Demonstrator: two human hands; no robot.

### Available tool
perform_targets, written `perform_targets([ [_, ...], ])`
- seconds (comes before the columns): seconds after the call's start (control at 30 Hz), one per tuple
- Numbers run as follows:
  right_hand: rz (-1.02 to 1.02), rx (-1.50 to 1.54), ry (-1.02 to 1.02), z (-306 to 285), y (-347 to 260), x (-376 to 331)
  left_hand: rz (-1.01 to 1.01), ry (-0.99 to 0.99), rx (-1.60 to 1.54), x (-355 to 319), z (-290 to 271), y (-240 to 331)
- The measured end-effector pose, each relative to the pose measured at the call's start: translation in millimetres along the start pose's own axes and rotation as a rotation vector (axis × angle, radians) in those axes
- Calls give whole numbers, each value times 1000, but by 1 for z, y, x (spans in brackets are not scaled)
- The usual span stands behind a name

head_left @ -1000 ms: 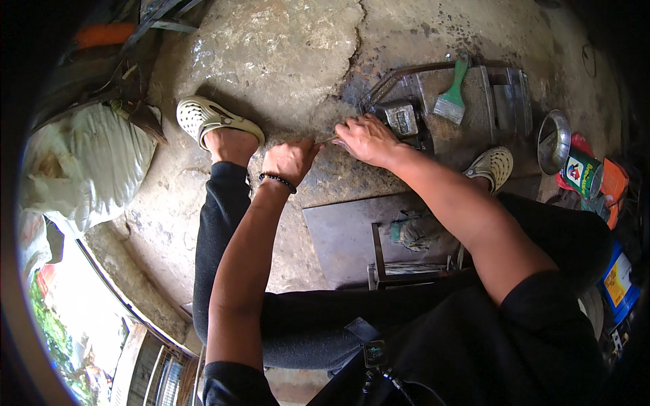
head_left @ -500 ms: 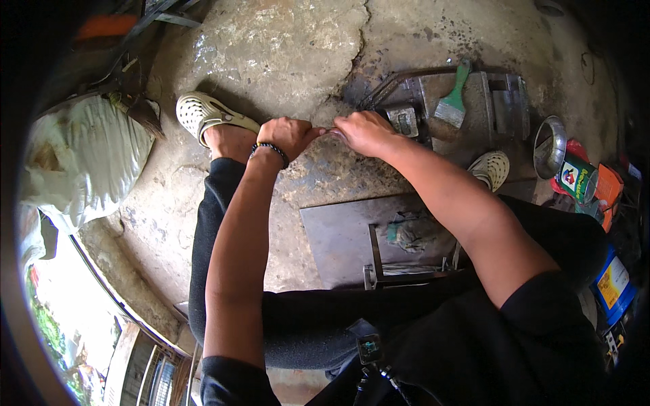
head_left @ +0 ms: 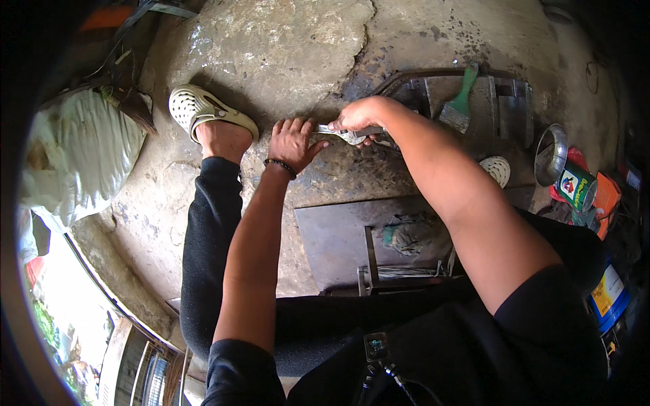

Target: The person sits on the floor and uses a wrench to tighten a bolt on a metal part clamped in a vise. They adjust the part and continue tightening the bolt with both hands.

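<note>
A silver metal wrench (head_left: 348, 137) lies in the grip of my right hand (head_left: 360, 116), close above the concrete floor. Its narrow end points left, toward my left hand (head_left: 292, 144), and its wider part is partly covered by my right fingers. My left hand is open, palm down, with the thumb spread apart. Its fingertips are at the wrench's narrow end; whether they press on it I cannot tell. Just right of my right hand is a dark metal frame (head_left: 504, 111) on the floor, with a green-handled paintbrush (head_left: 462, 101) lying across it.
A flat metal sheet (head_left: 332, 237) is on the floor before me, with a grey-green rag (head_left: 406, 235) on it. At right stand a metal bowl (head_left: 551, 154), a green can (head_left: 575, 189) and a blue container (head_left: 609, 294). A white sack (head_left: 84, 155) is at left.
My hands, closed close together before, have moved apart. My left hand has opened and shifted slightly down. More of the wrench shows, and my right forearm has swung higher across the metal frame.
</note>
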State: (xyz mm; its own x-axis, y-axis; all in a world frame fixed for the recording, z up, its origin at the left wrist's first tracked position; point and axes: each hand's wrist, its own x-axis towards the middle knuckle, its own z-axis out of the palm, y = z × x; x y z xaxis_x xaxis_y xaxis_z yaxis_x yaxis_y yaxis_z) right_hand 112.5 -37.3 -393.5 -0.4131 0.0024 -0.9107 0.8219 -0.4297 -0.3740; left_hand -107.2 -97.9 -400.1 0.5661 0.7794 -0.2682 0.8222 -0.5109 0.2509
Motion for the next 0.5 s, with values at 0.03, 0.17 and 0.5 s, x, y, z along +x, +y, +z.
perform_targets([
  [0.03, 10, 7, -13, -1, 0, 2, -5, 20, -13, -3, 5, 1],
  [0.17, 72, 50, -81, -5, -7, -3, 43, 131, -19, 0, 21, 0],
  [0.5, -325, -901, 903, 92, 10, -45, 187, 235, 30, 3, 27, -8],
])
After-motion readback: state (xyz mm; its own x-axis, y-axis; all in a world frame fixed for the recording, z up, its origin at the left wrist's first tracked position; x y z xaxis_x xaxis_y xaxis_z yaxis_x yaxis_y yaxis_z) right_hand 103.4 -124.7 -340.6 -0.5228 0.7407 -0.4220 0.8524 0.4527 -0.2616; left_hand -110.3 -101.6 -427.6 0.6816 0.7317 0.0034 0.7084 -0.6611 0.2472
